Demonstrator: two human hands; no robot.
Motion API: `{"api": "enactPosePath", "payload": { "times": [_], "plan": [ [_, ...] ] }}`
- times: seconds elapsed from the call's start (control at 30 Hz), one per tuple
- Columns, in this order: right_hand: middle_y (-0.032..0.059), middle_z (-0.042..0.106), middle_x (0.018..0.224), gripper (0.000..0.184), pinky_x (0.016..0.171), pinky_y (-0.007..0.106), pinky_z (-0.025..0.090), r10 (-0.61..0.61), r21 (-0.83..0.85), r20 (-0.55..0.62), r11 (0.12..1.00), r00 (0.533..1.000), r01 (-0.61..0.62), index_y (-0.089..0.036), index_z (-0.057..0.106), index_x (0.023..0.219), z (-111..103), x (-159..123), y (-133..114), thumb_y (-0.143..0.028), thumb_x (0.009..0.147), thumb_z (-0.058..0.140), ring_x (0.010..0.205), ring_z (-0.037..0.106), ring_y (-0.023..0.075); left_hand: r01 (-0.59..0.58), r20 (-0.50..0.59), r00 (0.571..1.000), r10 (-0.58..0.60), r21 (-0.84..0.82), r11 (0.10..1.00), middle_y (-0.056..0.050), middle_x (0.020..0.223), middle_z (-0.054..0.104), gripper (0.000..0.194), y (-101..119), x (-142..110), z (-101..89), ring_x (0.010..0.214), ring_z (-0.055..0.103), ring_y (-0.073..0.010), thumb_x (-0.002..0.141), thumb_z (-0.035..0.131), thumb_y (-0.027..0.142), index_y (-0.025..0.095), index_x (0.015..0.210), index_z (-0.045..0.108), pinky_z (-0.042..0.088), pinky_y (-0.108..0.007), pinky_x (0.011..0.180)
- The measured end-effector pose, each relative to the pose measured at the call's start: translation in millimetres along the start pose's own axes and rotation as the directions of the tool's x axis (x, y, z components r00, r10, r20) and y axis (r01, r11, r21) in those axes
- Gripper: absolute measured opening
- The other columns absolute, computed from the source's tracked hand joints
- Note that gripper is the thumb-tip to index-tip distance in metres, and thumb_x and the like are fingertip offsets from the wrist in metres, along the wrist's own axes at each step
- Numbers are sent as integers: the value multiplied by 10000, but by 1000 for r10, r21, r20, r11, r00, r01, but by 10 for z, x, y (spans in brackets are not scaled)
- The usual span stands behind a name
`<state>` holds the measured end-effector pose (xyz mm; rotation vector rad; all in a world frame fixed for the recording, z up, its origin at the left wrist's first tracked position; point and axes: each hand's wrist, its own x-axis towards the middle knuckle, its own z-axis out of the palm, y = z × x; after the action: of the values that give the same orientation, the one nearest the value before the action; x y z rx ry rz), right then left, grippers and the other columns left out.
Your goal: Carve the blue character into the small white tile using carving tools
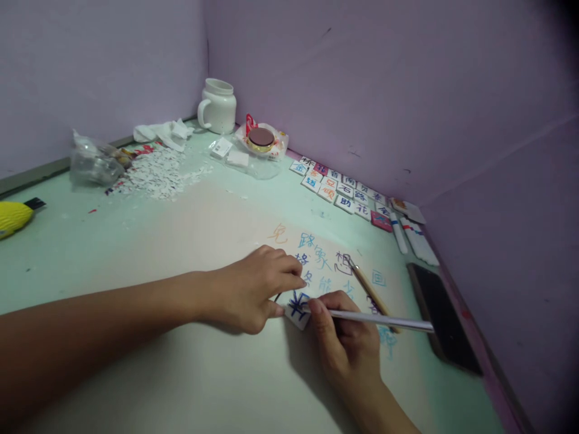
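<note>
A small white tile (296, 317) with a dark blue character lies on the tabletop under both hands. My left hand (253, 286) steadies it from the left, thumb at one edge and index finger at the upper edge. My right hand (348, 337) grips a slim silver pen-like tool (384, 317), its tip down on the blue character. I cannot make out the tip clearly. Around the tile, coloured handwritten characters (320, 256) cover the table surface. A tan wooden stick-like tool (368, 286) lies just beyond my right hand.
Lettered tiles (346, 188) lie in rows along the right wall, near a white marker (398, 234). A dark phone (443, 316) rests at the right edge. White shavings (156, 173), a plastic bag (94, 163), a white mug (219, 107) and a yellow object (14, 218) sit farther back.
</note>
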<state>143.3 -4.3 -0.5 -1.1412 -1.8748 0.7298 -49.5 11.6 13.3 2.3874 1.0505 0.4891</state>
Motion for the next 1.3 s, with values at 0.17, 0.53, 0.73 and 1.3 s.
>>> {"api": "enactPosePath", "payload": {
  "times": [0.17, 0.53, 0.73, 1.3],
  "plan": [
    [-71, 442, 509, 248, 432, 213, 280, -7, -6, 3, 1000, 1000, 7, -205, 539, 668, -2, 3, -5, -282, 903, 525, 434, 394, 73, -4, 2, 1000, 4, -7, 1000, -115, 1187, 573, 401, -9, 5, 0, 1130, 491, -288, 715, 667, 78, 145, 1104, 596, 363, -462, 997],
    [-74, 433, 504, 239, 419, 228, 232, -52, -27, 17, 998, 998, 53, -205, 533, 673, -33, 8, 3, -254, 905, 510, 427, 365, 74, -17, 7, 1000, 17, -8, 1000, -114, 1171, 583, 359, 2, 3, -7, 1105, 502, -288, 735, 650, 94, 149, 1085, 589, 376, -464, 971],
    [-78, 427, 499, 243, 420, 222, 250, -56, -46, 16, 997, 998, 57, -206, 534, 669, -59, 15, 1, -257, 905, 505, 422, 373, 75, -35, -12, 999, 35, 2, 999, -121, 1165, 585, 353, -1, -1, 5, 1095, 515, -283, 747, 654, 114, 152, 1091, 583, 378, -456, 972],
    [-58, 422, 483, 312, 434, 233, 286, 33, -49, 10, 998, 999, -32, -202, 530, 622, -85, 6, 1, -336, 903, 517, 425, 387, 90, -21, -11, 1000, 21, 6, 1000, -126, 1191, 575, 389, 3, -6, -1, 1119, 506, -280, 725, 659, 95, 142, 1103, 581, 369, -452, 991]
  ]
}}
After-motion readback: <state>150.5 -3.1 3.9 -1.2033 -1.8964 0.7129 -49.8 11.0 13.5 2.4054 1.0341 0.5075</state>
